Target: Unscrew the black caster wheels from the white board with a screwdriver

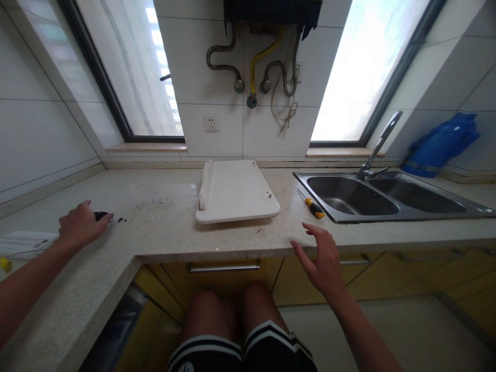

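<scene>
My left hand (80,226) is at the far left of the counter, fingers curled round a small black object (101,215) that is mostly hidden. Several tiny black pieces (122,220) lie just beyond its thumb. My right hand (321,258) hovers at the counter's front edge, fingers spread and holding nothing. Nearest to it is a screwdriver (313,207) with a yellow and black handle, lying beside the sink. Between the hands, a white flat panel (238,192) with rounded corners rests on the counter. A raised strip runs along its left side, and small holes or fittings show at its right.
A double steel sink (325,217) with a faucet (377,147) is set in the counter (163,235) at right. Behind it leans a blue thermos-like jug (442,144). White items (29,243) and a yellow piece (5,264) lie at far left. Drawers with handles (223,267) are below.
</scene>
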A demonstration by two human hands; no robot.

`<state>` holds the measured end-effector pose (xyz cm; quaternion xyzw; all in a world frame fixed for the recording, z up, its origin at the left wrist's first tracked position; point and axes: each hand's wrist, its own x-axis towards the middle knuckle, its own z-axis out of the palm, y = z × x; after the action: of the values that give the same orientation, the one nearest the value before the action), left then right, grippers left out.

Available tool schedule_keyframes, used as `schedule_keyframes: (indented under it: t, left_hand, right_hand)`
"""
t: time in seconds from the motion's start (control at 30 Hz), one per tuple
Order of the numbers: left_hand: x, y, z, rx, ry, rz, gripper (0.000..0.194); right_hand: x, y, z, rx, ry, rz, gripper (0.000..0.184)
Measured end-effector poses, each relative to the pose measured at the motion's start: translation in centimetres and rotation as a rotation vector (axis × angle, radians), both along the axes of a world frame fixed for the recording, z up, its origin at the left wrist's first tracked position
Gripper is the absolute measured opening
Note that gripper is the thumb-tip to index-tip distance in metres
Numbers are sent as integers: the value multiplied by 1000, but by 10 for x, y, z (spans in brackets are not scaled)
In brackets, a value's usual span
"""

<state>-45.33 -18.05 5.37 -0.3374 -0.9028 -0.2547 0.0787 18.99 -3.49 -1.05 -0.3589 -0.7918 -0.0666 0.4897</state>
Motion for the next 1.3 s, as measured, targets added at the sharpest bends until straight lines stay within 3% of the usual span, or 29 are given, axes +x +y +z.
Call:
schedule_keyframes:
  t: [0.03, 0.1, 0.17, 0.23, 0.27, 0.3, 0.37, 0.5, 0.67, 0.83, 1.07, 1.3]
  left_hand:
    - [19, 6, 4, 13, 33, -14, 71]
    - [61, 22, 8, 157, -33, -168, 62]
    - [106, 44, 7, 347, -354, -351, 58]
    - [146, 70, 1, 395, -509, -403, 41]
    - [163, 83, -3, 491, -722, -420, 33]
    - [177, 95, -6, 586, -925, -428, 27]
    - [196, 116, -11, 635, -1042, -439, 20]
    - [207, 139, -16, 666, -1150, -452, 10]
    - [208, 144, -24, 686, -1238, -447, 18]
    - [211, 143, -32, 782, -1253, -425, 23]
    - [213, 155, -34, 924, -1261, -385, 27]
    - [219, 152, -41, 928, -1239, -397, 26]
  right_hand:
    - [-6, 5, 5, 5, 13, -17, 48]
    - [-26, 15, 15, 19, -13, -16, 55]
    - [-58, 23, 25, 29, -151, 46, 67]
    - [-97, 31, 32, 95, -313, 122, 79]
    - [-117, 35, 34, 111, -365, 148, 81]
    - [-135, 40, 34, 132, -411, 168, 78]
    - [-165, 51, 33, 164, -477, 181, 59]
    - [-192, 70, 22, 175, -525, 145, 34]
    - [-184, 80, 11, 219, -513, 143, 36]
    - [-160, 85, 22, 307, -487, 196, 38]
    - [-134, 85, 73, 418, -500, 194, 34]
    - [-135, 77, 146, 324, -596, 83, 14]
